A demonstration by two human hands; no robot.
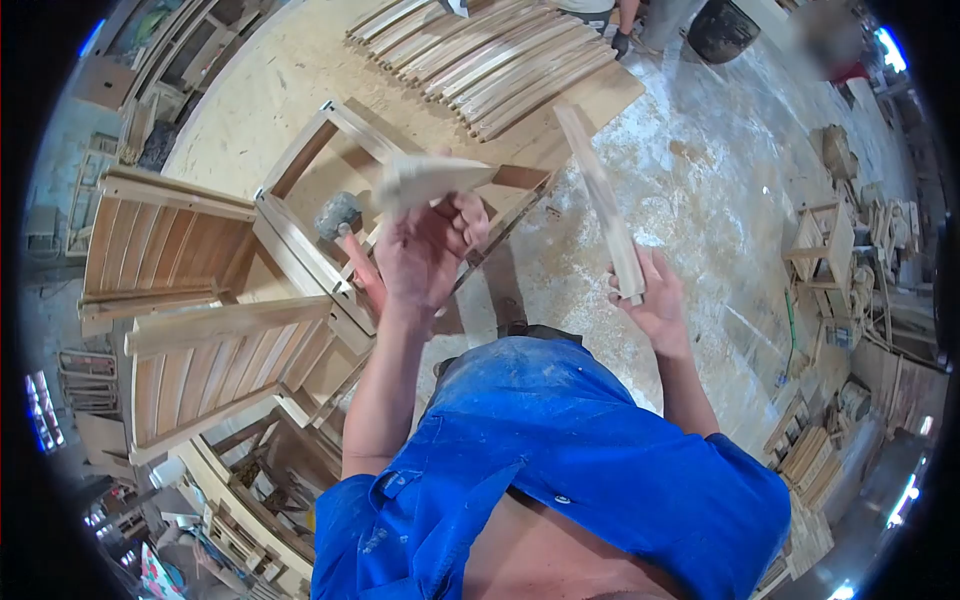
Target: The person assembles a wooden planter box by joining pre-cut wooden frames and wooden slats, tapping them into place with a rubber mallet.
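Wooden slat (603, 210) sits in the right hand (650, 300), whose fingers close round its near end; the long axis runs outward from the blue shirt (560, 430), far end leaning left. The left hand (435, 248), palm up with fingers curled, grips a blurred wooden piece (435, 183) lying mostly crosswise, its narrow end toward the right. Beside the left forearm a mallet (338, 214) with a reddish handle rests against the slatted frame (290, 245), whose side panels spread left. Open room for the slat lies over the scuffed, pale-stained floor (690, 190), right of the frame's long edge. Past the frame, the sawdust-coloured table (235, 125) carries a row of slats (490, 65), side by side, near its corner. A co-worker's gloved hand (620, 44) is just beyond; farther off stand a dark tub (722, 32) and, rightward, stacked wood (872, 250).
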